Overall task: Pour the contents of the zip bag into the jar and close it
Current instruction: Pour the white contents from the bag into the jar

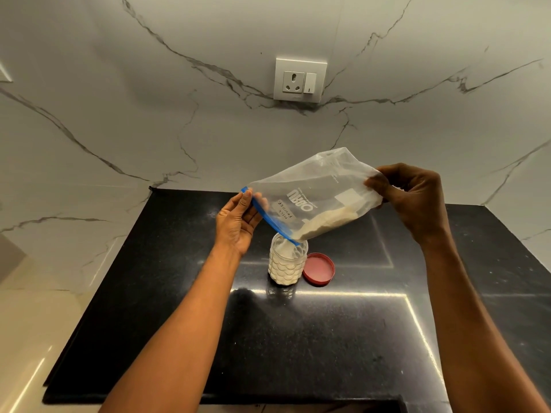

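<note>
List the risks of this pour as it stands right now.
1. The zip bag has a blue zip mouth far wider than the jar opening, so milk powder may spill onto the black countertop.
2. The jar already looks nearly full while powder remains in the bag; it may overflow.
3. Neither the left hand nor the right hand steadies the jar; a nudge from the bag could tip it toward the red lid.

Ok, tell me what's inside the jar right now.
The jar holds white powder most of the way up, with more falling in from the zip bag tilted over its mouth. The bag's blue edge covers part of the opening, so the exact fill level is hidden.
</note>
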Motion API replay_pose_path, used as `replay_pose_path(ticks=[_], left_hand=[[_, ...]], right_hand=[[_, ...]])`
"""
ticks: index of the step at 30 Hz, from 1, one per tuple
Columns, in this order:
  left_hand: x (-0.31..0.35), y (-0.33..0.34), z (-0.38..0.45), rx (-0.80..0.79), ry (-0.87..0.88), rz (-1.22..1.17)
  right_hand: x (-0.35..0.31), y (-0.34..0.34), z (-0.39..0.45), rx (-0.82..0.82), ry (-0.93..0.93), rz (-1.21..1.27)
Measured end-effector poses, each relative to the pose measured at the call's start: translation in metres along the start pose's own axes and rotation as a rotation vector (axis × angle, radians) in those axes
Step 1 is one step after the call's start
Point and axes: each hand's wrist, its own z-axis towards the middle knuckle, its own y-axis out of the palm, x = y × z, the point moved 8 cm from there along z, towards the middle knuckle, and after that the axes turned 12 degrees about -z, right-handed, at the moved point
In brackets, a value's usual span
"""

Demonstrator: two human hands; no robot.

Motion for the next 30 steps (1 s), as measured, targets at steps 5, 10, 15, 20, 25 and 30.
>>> replay_pose_path(ticks=[5,10,15,20,25,30], left_hand=[[-0.0003,-0.0018,0.0018,0.004,0.001,0.008],[-0.0009,0.0004,0.0013,-0.016,0.0,0.004],[-0.0018,-0.0006,0.0028,-0.008,0.005,0.009],[-0.0017,-0.0012,0.003,-0.003,0.008,0.007],[-0.0025,-0.0012,0.0036,0.003,0.005,0.008],[-0.0031,-0.0009,0.0022,0.011,0.005,0.009]], right_hand=[[-0.0018,-0.0009,-0.0009,0.011,-0.007,-0.007],[-0.0021,-0.0018,-0.0018,0.01,-0.014,-0.022],[-0.0066,-0.0036,0.0006,0.014,-0.033,-0.024],[-0.0082,-0.0035,0.0004,0.02,-0.024,-0.021],[-0.0055,-0.004,-0.0013,0.039,-0.011,-0.018],[-0.0025,-0.005,-0.0023,0.047,0.007,-0.01]])
